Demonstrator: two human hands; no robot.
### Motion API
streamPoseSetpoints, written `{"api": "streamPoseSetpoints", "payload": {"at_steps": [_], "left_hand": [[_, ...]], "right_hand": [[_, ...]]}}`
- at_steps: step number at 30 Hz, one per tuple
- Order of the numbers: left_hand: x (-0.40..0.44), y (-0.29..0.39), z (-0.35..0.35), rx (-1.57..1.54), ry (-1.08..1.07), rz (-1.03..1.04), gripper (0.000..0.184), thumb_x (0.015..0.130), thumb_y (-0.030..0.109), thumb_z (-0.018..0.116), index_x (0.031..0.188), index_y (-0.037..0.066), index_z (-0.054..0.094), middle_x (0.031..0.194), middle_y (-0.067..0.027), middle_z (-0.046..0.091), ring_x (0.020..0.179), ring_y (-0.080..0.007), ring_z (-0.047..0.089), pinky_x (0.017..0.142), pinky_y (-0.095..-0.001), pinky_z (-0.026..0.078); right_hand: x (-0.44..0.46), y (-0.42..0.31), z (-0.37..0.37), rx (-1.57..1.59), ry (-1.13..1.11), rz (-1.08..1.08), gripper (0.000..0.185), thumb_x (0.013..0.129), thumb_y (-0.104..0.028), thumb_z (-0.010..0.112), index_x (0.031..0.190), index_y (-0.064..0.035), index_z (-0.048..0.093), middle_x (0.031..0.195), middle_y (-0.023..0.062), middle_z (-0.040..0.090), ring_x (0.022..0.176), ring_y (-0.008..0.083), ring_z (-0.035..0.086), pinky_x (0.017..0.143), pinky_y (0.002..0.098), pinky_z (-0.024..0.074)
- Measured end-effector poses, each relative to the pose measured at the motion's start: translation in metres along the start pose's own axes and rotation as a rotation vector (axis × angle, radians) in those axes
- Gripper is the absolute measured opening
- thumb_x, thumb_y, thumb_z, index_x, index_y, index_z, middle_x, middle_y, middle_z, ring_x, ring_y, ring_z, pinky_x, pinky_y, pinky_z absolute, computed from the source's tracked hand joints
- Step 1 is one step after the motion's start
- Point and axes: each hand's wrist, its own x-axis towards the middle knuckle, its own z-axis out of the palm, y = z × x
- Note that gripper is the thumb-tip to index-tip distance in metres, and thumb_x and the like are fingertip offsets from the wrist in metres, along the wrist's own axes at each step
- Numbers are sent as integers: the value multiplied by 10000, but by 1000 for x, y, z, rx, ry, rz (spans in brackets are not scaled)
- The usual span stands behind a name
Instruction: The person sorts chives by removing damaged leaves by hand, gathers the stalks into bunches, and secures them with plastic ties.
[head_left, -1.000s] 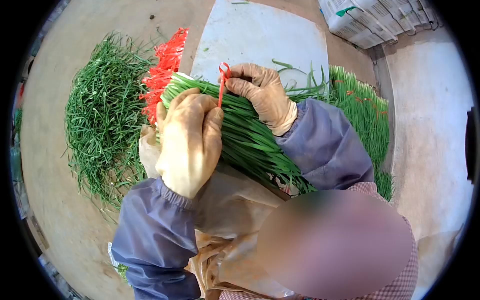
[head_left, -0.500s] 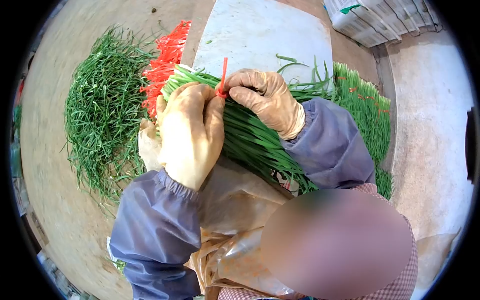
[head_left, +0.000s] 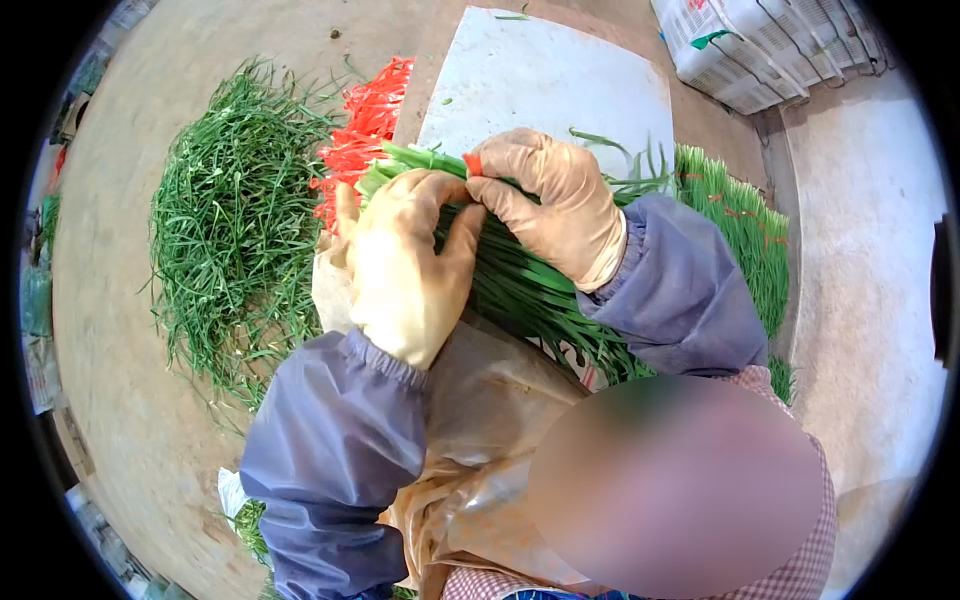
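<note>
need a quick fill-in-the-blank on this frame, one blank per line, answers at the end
At the fingertips of the right hand is a tie coloured ____.
The left hand lies over a bundle whose long leaves are ____.
In the picture, a loose pile lies to the ____ of both hands.
White crates stand in the upper ____ part of the picture.

Missing words: red; green; left; right

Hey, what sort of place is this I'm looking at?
Probably a packing area for leafy greens: there are green bundles banded in red, a heap of loose greens and white perforated crates.
</note>
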Motion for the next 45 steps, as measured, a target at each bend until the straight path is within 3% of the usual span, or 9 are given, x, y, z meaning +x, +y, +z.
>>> {"api": "streamPoseSetpoints", "payload": {"at_steps": [8,15,21,22,29,33,37,41,45], "left_hand": [[18,-26,-32,268,-436,401,1115,630,308,829,1507,8,211,1470,-216,400,1411,-342,323,1184,-540,112],[31,-19,5,937,-306,450,947,660,251,790,1444,4,320,1365,-147,481,1329,-270,419,1154,-465,259],[49,-53,50,270,-76,229,472,809,202,570,1223,-19,518,1076,-145,585,1039,-296,561,972,-420,391],[52,-52,50,434,-2,245,488,803,195,569,1232,-30,512,1075,-153,588,1038,-301,563,968,-416,395],[58,-39,44,665,-65,127,580,769,109,569,1294,-100,443,1089,-172,569,1092,-306,534,933,-420,416],[50,-24,22,527,-204,145,958,637,306,852,1411,-16,389,1227,-181,517,1185,-370,480,987,-455,412],[51,-15,-27,114,-268,216,756,688,322,829,1297,-15,537,1107,-222,643,1053,-384,614,902,-439,492],[94,-16,-29,414,-193,453,768,709,471,800,1258,-14,571,1158,-248,639,1068,-379,629,926,-428,502],[110,-19,0,210,-817,-15,1140,572,670,813,1378,-39,431,1210,-287,590,1157,-396,576,971,-424,478]], "right_hand": [[25,10,-9,-270,85,-316,177,778,-12,744,917,-44,640,884,103,639,801,262,630,703,334,513],[57,10,-15,65,54,154,66,847,-36,675,880,11,644,756,102,620,702,186,596,667,325,495],[30,-38,17,459,72,321,108,907,-68,634,855,25,614,731,67,639,645,117,573,607,285,484],[23,-42,27,241,180,174,123,921,-80,613,836,9,611,692,47,623,598,104,552,561,282,464],[-94,-14,55,935,194,895,138,939,-187,610,852,-79,621,625,-16,520,535,89,479,500,235,407],[-77,6,44,1155,96,1140,92,952,-198,579,921,-112,586,674,-43,472,484,73,371,447,228,344],[-61,7,40,1008,-106,1262,110,922,-196,615,1003,-123,603,630,-55,436,401,64,269,365,235,188],[-52,13,39,873,-245,1297,128,908,-203,612,1012,-128,622,569,-61,397,417,74,290,389,256,177],[-45,36,33,813,-241,1367,137,879,-126,599,996,-100,663,608,-12,502,454,109,417,399,290,299]]}}
